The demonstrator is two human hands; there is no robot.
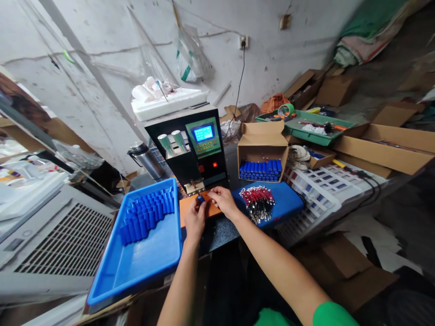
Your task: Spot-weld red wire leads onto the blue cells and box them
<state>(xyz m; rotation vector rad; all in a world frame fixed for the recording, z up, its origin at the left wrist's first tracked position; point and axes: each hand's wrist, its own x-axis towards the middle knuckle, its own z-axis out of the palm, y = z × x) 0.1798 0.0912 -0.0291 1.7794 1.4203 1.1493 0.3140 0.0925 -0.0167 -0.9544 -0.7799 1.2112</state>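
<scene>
**Battery under the welder, tray part filled**

The left hand (194, 220) and right hand (220, 200) together pinched one small blue battery (200, 198) on the orange pad (190, 209), just below the welder (197, 151). Left of the hands, finished-looking batteries filled part of the blue tray (136, 267). Beyond the right hand, the box (261, 154) held more. Both forearms reached forward, fingers curled.

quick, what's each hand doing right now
Left hand: closed on a small blue cell under the welder's tip.
Right hand: fingers curled at the same cell, touching it; a firm grip cannot be told.
</scene>
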